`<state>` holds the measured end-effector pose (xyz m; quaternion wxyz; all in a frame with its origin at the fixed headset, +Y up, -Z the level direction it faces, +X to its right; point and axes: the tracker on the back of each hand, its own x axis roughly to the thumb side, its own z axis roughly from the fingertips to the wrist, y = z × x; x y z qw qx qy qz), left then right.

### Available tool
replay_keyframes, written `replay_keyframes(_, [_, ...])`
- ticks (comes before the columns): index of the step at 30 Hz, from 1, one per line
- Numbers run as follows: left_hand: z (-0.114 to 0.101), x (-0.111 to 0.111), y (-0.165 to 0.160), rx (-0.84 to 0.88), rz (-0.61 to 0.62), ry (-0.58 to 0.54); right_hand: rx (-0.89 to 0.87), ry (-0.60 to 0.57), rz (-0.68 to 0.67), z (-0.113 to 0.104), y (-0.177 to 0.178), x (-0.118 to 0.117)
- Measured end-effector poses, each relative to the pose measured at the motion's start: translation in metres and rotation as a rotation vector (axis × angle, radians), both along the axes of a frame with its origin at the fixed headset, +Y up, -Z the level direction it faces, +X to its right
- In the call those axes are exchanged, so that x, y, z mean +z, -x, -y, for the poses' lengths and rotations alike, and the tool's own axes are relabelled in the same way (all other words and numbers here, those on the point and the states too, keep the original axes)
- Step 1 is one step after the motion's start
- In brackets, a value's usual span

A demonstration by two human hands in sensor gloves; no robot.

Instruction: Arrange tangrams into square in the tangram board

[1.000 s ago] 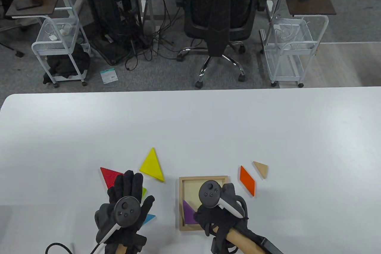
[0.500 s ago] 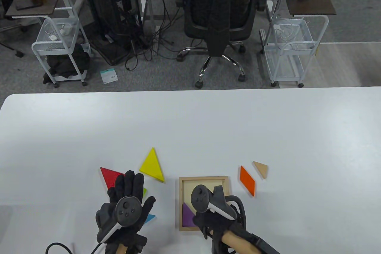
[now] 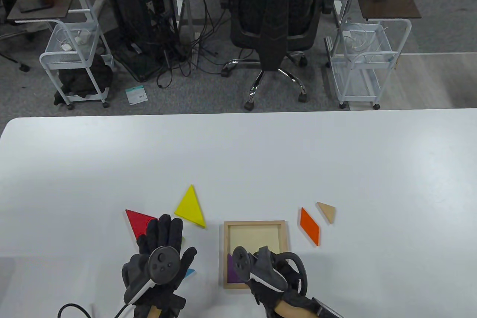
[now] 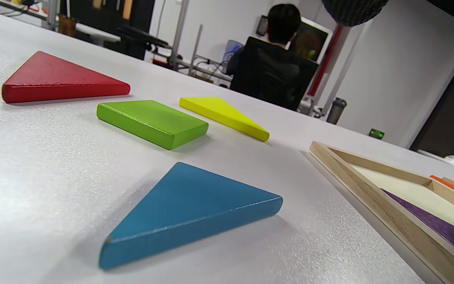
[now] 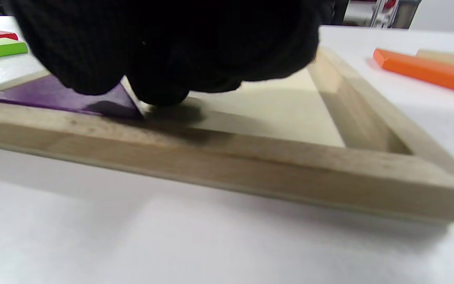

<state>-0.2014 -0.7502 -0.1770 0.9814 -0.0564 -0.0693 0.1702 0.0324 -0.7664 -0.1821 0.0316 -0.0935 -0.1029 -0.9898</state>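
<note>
The wooden tangram board (image 3: 255, 223) lies near the table's front edge, with a purple triangle (image 3: 231, 272) flat in its near-left corner. My right hand (image 3: 261, 269) covers the board's near half. In the right wrist view its bunched fingertips (image 5: 160, 90) touch down at the purple triangle's (image 5: 53, 96) right corner, gripping nothing. My left hand (image 3: 166, 234) lies flat with straight fingers over the green square (image 4: 152, 122), between the red triangle (image 3: 136, 221) and the blue triangle (image 3: 190, 272). A yellow triangle (image 3: 190, 206) lies just beyond.
An orange parallelogram (image 3: 309, 226) and a plain wood triangle (image 3: 327, 211) lie right of the board. Beyond the table's far edge stand an office chair (image 3: 275, 16) and two white carts (image 3: 74, 57). A person sits at a desk in the left wrist view (image 4: 278, 67).
My right hand has drawn back toward the near edge and to the left, uncovering the board's far half. The left hand has barely shifted.
</note>
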Motion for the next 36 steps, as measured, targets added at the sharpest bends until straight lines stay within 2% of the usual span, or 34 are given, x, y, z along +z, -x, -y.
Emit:
replay_keyframes(4, [0.000, 0.000, 0.000, -0.011, -0.005, -0.001, 0.012, -0.131, 0.055, -0.019, -0.023, -0.001])
replay_keyframes(9, [0.002, 0.000, 0.000, -0.025, -0.012, 0.016, -0.076, -0.182, 0.248, -0.045, -0.091, -0.008])
replay_keyframes(12, [0.004, -0.001, -0.001, -0.038, -0.010, 0.028, -0.148, -0.158, 0.380, -0.043, -0.135, -0.009])
replay_keyframes(16, [0.008, -0.001, -0.004, -0.053, 0.020, 0.058, -0.219, -0.066, 0.458, -0.029, -0.166, -0.011])
replay_keyframes(19, [0.011, -0.002, -0.006, -0.065, 0.051, 0.102, -0.204, -0.019, 0.476, -0.020, -0.172, -0.014])
replay_keyframes(27, [0.013, -0.003, -0.009, -0.091, 0.066, 0.103, -0.230, 0.029, 0.471, -0.016, -0.167, -0.022])
replay_keyframes(33, [0.013, -0.003, -0.009, -0.090, 0.066, 0.100, -0.290, 0.078, 0.496, -0.034, -0.157, -0.051])
replay_keyframes(36, [0.011, -0.003, -0.007, -0.083, 0.062, 0.092, -0.260, 0.096, 0.510, -0.037, -0.152, -0.067])
